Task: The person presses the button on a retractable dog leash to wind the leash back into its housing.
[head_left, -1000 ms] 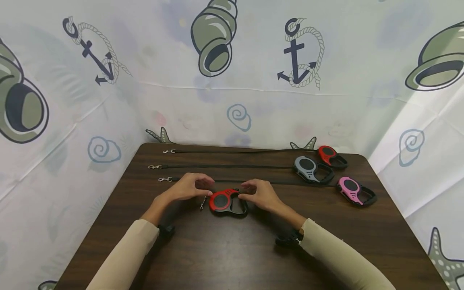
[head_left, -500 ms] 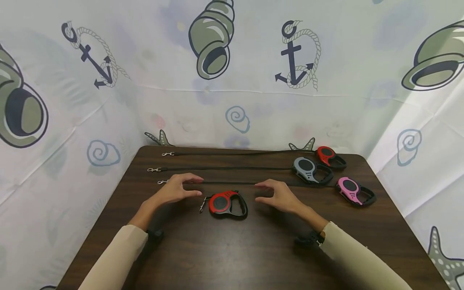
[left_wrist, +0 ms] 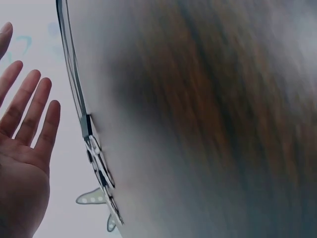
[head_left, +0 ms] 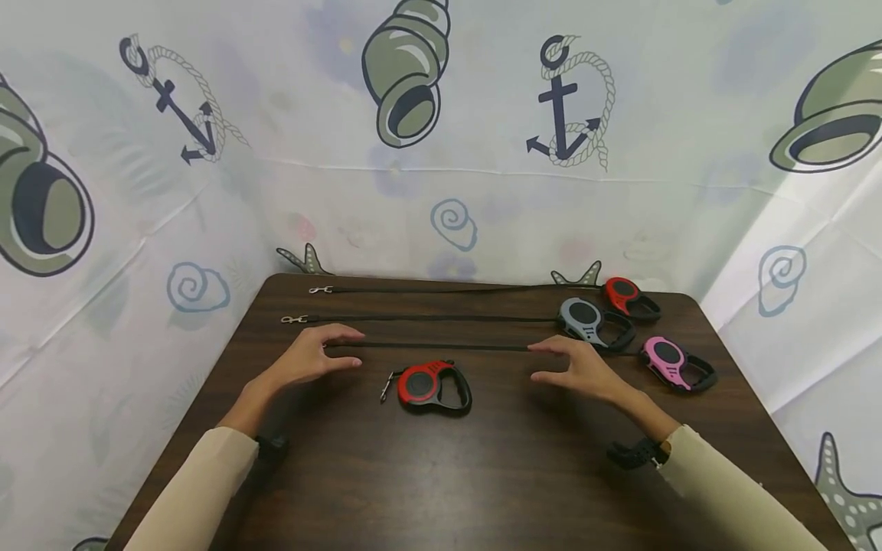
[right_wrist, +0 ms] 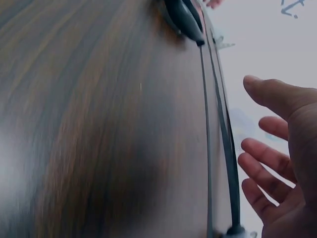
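Note:
A red and black retractable dog leash (head_left: 417, 386) lies on the table between my hands, its small metal clip (head_left: 387, 389) beside it on the left. To its left hovers my left hand (head_left: 303, 358), fingers and thumb apart, holding nothing. That hand hides the metal clip of the nearest stretched-out leash cord (head_left: 441, 347). On the other side, my right hand (head_left: 579, 367) is held with thumb and fingers spread, also holding nothing. The left wrist view shows the left palm (left_wrist: 22, 163) with extended fingers. In the right wrist view, the right hand's fingers (right_wrist: 267, 158) are loosely bent around no object.
At the back right lie a second red leash (head_left: 623, 291), a grey leash (head_left: 582, 317) and a pink leash (head_left: 664, 360). Their black cords run leftward, roughly parallel, to metal clips such as the front visible clip (head_left: 295, 318). A printed cloth (head_left: 441, 184) hangs behind the dark wooden table (head_left: 427, 482).
Both hands have moved away from the central red leash, the left hand leftward and the right hand rightward. One second ago their fingers were at its sides. The leash stays in place.

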### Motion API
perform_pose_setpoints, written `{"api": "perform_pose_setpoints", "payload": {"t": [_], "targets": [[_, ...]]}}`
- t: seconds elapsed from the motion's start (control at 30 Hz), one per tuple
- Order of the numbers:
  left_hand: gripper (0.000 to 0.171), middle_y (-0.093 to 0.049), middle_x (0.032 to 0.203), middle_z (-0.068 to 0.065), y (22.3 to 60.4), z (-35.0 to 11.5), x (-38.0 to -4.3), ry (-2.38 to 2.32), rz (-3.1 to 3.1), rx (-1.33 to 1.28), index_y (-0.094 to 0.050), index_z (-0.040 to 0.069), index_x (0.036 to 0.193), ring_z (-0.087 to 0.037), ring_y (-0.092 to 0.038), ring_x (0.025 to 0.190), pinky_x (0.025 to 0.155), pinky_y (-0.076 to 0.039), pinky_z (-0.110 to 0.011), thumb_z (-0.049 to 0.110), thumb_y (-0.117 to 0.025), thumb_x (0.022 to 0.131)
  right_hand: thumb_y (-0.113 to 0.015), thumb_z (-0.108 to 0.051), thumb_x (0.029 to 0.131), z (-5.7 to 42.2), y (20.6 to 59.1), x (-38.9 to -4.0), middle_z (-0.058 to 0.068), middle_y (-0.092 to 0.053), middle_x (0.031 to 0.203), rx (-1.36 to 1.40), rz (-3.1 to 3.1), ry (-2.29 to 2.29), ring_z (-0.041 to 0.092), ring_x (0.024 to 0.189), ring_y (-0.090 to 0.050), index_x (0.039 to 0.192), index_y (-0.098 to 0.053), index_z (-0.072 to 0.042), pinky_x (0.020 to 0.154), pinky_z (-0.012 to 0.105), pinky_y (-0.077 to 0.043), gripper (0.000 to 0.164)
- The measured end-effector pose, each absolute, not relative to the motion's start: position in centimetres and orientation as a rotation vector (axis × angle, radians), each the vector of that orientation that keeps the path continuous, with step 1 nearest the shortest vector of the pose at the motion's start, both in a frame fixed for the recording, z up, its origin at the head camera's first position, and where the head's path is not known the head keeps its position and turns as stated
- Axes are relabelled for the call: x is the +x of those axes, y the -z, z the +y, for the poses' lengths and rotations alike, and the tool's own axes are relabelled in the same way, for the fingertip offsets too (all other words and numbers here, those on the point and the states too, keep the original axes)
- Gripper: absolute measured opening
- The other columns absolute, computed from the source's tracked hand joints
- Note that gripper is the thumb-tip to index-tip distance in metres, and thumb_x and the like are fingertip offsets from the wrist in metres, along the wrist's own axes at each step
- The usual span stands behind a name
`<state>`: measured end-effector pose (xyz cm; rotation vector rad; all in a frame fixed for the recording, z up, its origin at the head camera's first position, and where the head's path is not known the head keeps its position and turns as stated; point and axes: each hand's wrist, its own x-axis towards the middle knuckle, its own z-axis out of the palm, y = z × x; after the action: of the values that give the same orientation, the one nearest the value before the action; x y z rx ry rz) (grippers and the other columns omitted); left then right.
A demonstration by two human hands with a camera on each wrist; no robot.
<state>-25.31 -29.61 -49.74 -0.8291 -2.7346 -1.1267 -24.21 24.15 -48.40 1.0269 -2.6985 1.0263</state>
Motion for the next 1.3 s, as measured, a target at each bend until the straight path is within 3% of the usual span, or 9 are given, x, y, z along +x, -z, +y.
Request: {"api": "perform_pose_setpoints", "payload": {"t": [0.4,0.63,0.87,1.1,1.3], "targets": [[0.056,-0.073,0.133,-0.011,49.3,-31.4,-25.3,1.067,-2.75,-0.754,-0.072,0.005,0.133,-0.035,-0.067,0.124,0.102,-0.053,-0.059,0.024,-0.092,0.085,-0.093,-0.024,0.082,30.0,47.4,-24.4,0.004,-0.075,0.126,1.024,-2.713,-0.812,0.028,0.118,-0.07,0.129,-0.076,-0.01,0.096,0.052,-0.056,0.052],[0.055,-0.075,0.129,-0.01,49.7,-31.8,-25.5,1.025,-2.735,-0.755,-0.073,0.003,0.13,-0.034,-0.069,0.122,0.102,-0.053,-0.055,0.021,-0.093,0.083,-0.095,-0.02,0.077,33.3,47.7,-24.0,0.005,-0.076,0.118,0.999,-2.679,-0.718,0.028,0.108,-0.072,0.123,-0.078,-0.008,0.089,0.034,-0.057,0.05],[0.055,-0.075,0.129,-0.012,50.2,-32.8,-25.8,0.954,-2.744,-0.739,-0.074,0.005,0.13,-0.036,-0.069,0.122,0.102,-0.052,-0.057,0.022,-0.094,0.082,-0.096,-0.018,0.076,36.3,48.0,-23.5,0.007,-0.077,0.116,0.986,-2.663,-0.708,0.027,0.103,-0.07,0.123,-0.077,-0.005,0.09,0.011,-0.046,0.052],[0.056,-0.073,0.13,-0.016,50.4,-33.5,-26.0,0.919,-2.791,-0.705,-0.073,0.004,0.131,-0.041,-0.067,0.123,0.102,-0.052,-0.06,0.025,-0.093,0.083,-0.096,-0.021,0.077,38.6,47.8,-23.3,0.005,-0.076,0.107,0.854,-2.714,-0.656,0.025,0.092,-0.066,0.121,-0.079,-0.009,0.078,0.032,-0.055,0.049],[0.054,-0.073,0.13,-0.018,50.3,-33.6,-26.3,0.898,-2.822,-0.691,-0.073,0.002,0.13,-0.042,-0.067,0.122,0.103,-0.052,-0.061,0.021,-0.092,0.084,-0.098,-0.024,0.073,40.7,47.9,-22.9,0.006,-0.078,0.11,0.788,-2.721,-0.595,0.029,0.096,-0.071,0.117,-0.08,-0.012,0.085,0.016,-0.048,0.049]]}}
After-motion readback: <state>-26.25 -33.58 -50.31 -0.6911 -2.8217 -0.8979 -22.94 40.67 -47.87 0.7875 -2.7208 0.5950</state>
